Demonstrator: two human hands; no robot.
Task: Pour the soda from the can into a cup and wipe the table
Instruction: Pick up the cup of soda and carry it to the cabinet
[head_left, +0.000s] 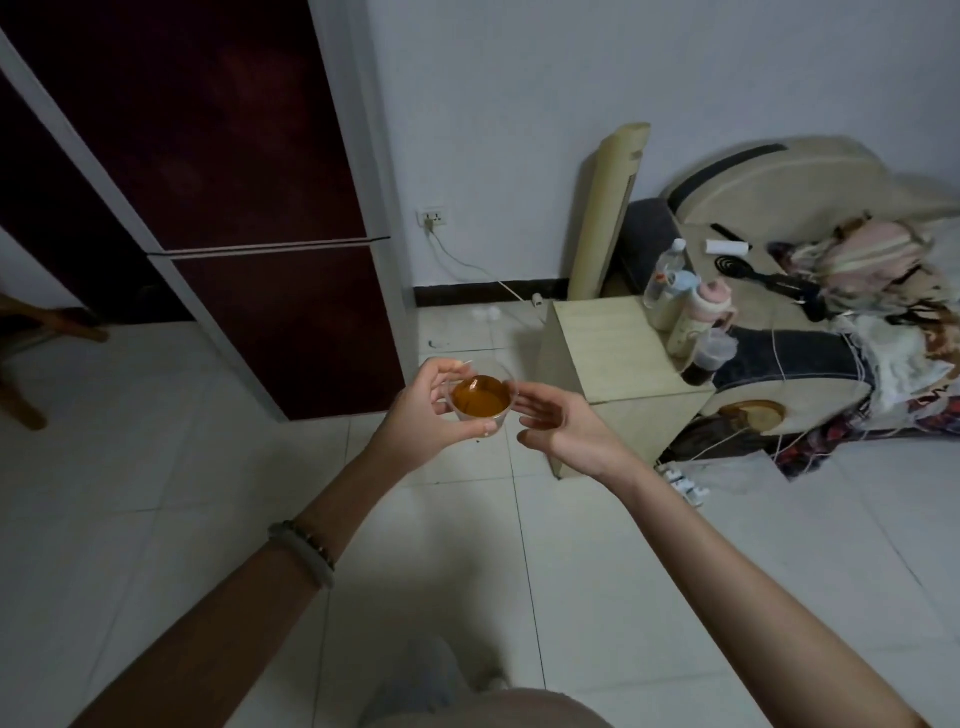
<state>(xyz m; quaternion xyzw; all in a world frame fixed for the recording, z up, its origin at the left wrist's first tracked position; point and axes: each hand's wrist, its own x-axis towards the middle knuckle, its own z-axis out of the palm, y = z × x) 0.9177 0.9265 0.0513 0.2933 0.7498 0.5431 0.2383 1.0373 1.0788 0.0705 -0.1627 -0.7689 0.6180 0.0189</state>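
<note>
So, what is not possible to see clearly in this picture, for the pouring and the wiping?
Soda can: nowhere in the head view.
Cup: its left wall is behind the left hand.
Right hand: its fingertips reach the cup's rim; contact cannot be told.
Table: dim light; any spill is too small to see, and bottles cover its far right corner.
Wiping cloth: none identifiable.

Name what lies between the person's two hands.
Head view: a clear cup of amber liquid, held by the left hand, with the open right hand just beside it.
</note>
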